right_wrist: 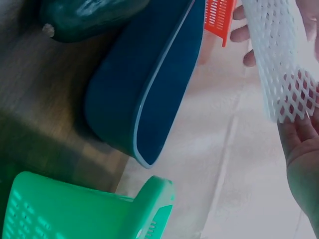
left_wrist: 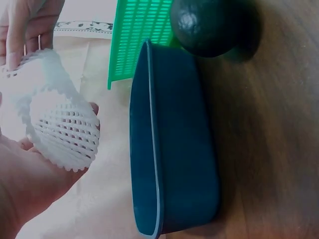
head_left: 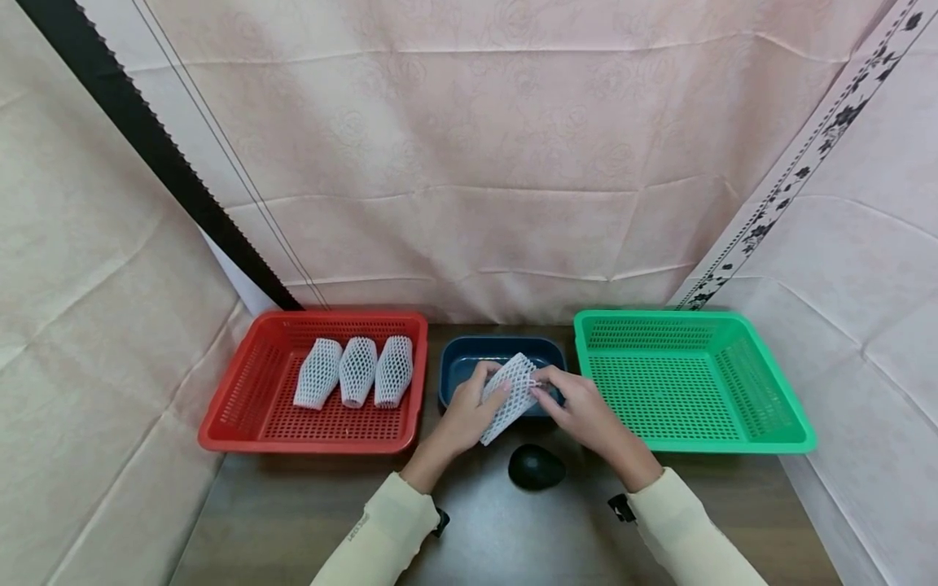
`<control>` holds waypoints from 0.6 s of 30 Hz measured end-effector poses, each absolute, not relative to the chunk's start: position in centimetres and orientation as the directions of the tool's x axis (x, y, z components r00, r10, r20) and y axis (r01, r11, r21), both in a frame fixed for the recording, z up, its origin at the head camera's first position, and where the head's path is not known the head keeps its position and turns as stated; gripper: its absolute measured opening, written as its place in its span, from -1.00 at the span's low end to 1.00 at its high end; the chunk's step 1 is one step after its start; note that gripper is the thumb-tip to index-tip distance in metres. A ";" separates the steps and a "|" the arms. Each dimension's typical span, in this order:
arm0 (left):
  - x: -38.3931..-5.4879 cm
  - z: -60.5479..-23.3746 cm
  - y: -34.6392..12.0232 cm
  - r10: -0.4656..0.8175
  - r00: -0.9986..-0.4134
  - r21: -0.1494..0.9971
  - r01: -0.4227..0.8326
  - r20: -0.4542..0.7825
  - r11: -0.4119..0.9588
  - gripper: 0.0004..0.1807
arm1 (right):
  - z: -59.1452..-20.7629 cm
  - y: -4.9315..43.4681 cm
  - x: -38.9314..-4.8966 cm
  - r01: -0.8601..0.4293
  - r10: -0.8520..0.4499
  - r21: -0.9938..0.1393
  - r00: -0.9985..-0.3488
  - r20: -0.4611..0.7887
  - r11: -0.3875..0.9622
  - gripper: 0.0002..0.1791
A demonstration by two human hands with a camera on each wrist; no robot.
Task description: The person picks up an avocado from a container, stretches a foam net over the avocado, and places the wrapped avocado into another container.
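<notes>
Over the blue bin [head_left: 454,348], both hands hold a white foam net sleeve [head_left: 510,399] up in the air. My left hand [head_left: 466,415] grips its side, thumb on the near face and fingers behind. At the opposite side my right hand [head_left: 582,407] pinches the mesh edge between thumb and fingers. In the left wrist view the sleeve's near mouth [left_wrist: 65,124] gapes and only mesh shows inside. A dark green avocado [head_left: 536,467] lies on the table below the hands, in front of the bin; its stem end [right_wrist: 48,30] shows in the right wrist view.
To the left stands a red basket [head_left: 308,446] with three white foam net sleeves [head_left: 357,372] lying in it. A green basket [head_left: 733,446] is on the right. Pale cloth [head_left: 469,163] hangs behind the wooden table [head_left: 506,545] and along its sides.
</notes>
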State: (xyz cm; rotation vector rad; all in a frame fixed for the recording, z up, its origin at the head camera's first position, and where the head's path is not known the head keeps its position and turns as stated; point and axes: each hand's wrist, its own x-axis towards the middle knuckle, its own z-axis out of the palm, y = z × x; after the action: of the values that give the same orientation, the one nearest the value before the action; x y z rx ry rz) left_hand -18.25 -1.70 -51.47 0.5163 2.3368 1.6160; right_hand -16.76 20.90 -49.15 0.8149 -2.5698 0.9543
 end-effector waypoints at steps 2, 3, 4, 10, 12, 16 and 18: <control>-18.2 -51.6 -1.7 0.439 -0.898 0.936 0.129 -0.030 0.328 -0.36 | -49.0 20.8 -16.7 -0.586 -0.406 -0.512 -0.808 0.427 0.629 -0.81; -18.1 -51.6 -1.6 0.440 -0.897 0.934 0.120 -0.044 0.337 -0.30 | -49.0 20.7 -16.7 -0.584 -0.404 -0.512 -0.810 0.426 0.630 -0.81; -18.1 -51.7 -1.6 0.441 -0.896 0.931 0.114 -0.055 0.347 -0.24 | -48.9 20.6 -16.7 -0.584 -0.404 -0.511 -0.809 0.426 0.630 -0.81; -17.9 -52.1 -1.5 0.437 -0.896 0.908 0.112 -0.083 0.403 -0.07 | -49.1 20.5 -16.7 -0.614 -0.416 -0.500 -0.786 0.457 0.611 -0.77; -17.8 -52.2 -1.5 0.436 -0.897 0.904 0.123 -0.075 0.409 -0.08 | -49.2 20.5 -16.6 -0.617 -0.416 -0.495 -0.783 0.463 0.612 -0.72; -17.7 -52.3 -1.6 0.428 -0.903 0.886 0.164 -0.043 0.434 -0.10 | -49.4 20.7 -16.2 -0.588 -0.388 -0.521 -0.805 0.449 0.618 -0.60; -17.6 -52.3 -1.7 0.418 -0.908 0.867 0.189 -0.024 0.461 -0.10 | -49.4 20.9 -15.9 -0.564 -0.367 -0.538 -0.822 0.435 0.626 -0.52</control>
State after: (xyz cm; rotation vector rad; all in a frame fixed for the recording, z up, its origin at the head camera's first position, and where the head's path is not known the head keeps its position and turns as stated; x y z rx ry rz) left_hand -17.57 -1.69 -52.32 0.5244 2.4776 1.4259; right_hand -15.91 20.85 -49.44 0.7546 -2.5680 0.9927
